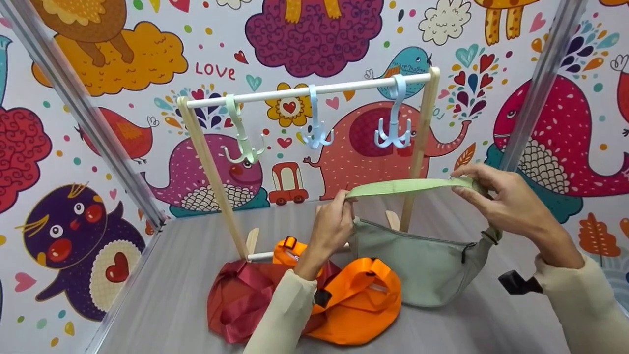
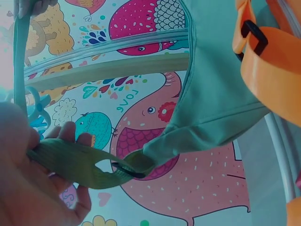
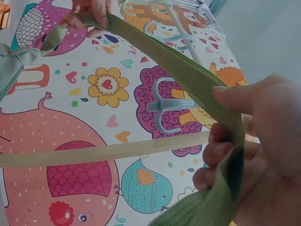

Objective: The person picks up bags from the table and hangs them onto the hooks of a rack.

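**Green strap [image 1: 403,187] held both sides, twist/slip risk**

L hand [image 1: 331,226] + R hand [image 1: 516,204]: fingers [image 3: 218,153] curled, nearly closed, pinching strap, stretch btwn them. Grey-green bag [image 1: 417,265] hangs below, partly behind orange bag [image 1: 363,319]; can't tell if base touches surface [image 1: 162,275]. Poss. probs: strap slips if a pinch loosens, bag drops; strap rolls if wrists turn unevenly; bag may snag orange loop alongside, or knock rack [image 1: 214,182] behind if swung fwd.

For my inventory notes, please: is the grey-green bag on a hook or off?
The bag is off: left hand and right hand hold its green strap below the three hooks, which carry nothing.
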The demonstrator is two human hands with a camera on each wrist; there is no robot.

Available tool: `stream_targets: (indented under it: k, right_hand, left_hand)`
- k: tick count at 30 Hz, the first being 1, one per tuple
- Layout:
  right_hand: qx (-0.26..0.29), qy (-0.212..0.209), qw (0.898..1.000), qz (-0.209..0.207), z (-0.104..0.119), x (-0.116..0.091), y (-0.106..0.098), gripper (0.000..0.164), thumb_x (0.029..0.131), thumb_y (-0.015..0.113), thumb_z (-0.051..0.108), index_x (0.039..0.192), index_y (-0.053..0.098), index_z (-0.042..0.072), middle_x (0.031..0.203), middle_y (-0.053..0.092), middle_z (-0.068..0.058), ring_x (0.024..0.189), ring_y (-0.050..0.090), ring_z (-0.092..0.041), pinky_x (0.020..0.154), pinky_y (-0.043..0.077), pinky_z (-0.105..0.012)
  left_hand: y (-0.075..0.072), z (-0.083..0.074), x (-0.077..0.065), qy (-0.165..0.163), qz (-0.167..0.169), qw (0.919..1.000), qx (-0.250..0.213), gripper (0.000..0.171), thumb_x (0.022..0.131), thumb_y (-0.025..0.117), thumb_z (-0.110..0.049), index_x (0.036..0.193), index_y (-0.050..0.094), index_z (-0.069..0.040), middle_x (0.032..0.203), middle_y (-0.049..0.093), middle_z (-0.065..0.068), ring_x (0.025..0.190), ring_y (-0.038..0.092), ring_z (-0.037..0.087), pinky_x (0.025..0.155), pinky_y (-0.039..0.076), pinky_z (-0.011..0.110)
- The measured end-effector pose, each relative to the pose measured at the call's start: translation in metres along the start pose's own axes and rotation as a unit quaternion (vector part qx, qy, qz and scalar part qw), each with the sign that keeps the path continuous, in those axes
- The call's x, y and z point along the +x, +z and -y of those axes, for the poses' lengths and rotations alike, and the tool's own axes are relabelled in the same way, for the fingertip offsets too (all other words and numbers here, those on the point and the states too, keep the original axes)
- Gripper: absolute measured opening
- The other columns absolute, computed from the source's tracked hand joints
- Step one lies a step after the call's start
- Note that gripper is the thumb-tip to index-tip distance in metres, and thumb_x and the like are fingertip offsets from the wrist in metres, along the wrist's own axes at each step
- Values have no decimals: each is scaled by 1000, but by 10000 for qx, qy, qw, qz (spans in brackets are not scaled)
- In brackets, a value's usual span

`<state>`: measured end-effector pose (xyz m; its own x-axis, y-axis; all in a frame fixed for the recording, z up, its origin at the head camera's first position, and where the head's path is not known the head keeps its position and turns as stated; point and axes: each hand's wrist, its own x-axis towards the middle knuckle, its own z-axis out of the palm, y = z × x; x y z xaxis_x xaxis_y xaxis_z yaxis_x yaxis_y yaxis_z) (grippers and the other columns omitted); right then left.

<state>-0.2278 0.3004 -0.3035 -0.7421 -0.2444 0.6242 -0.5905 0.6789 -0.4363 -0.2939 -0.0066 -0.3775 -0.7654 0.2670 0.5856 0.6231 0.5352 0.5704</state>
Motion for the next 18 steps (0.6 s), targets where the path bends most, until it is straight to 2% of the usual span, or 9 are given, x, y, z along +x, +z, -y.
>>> stream_targets:
  k: [3, 6, 9, 13, 18]
  right_hand:
    - [88, 206, 9997, -89, 0, 1, 2, 30, 91, 69, 4, 121, 69, 11, 87, 66, 4, 64, 55, -2, 51, 42, -18]
    - [226, 454, 9984, -231, 2, 2, 6, 27, 94, 66, 8, 121, 71, 9, 88, 69, 6, 64, 58, -2, 50, 44, -18]
    - [273, 606, 9970, -402, 5, 4, 10, 22, 97, 63, 12, 116, 73, 8, 76, 66, 7, 57, 53, -8, 47, 42, -21]
    - [241, 757, 9952, -569, 9, 7, 16, 20, 99, 61, 18, 101, 77, 6, 62, 59, 1, 51, 48, -12, 41, 36, -24]
    - [236, 927, 9928, -717, 12, 9, 21, 27, 101, 58, 23, 91, 77, 6, 58, 57, -2, 50, 47, -13, 38, 33, -26]
  left_hand:
    - [-1, -3, 0, -73, 95, 9999, 25, 21, 104, 40, -11, 109, 60, -6, 65, 52, -2, 67, 55, 18, 80, 31, 40]
    - [0, -6, -1, -94, 162, 9998, 85, 23, 105, 39, -13, 108, 61, -7, 67, 54, -2, 72, 60, 19, 80, 28, 41]
    - [0, -10, -1, -79, 182, 9997, 111, 25, 105, 38, -15, 108, 61, -8, 68, 57, -2, 76, 62, 20, 81, 27, 42]
    - [0, -15, -1, 2, 174, 9998, 24, 25, 105, 38, -16, 107, 62, -9, 67, 53, -4, 75, 61, 18, 83, 26, 43]
    - [1, -20, 0, 147, 127, 9998, -48, 24, 105, 39, -16, 106, 62, -9, 64, 50, -5, 73, 59, 17, 82, 27, 42]
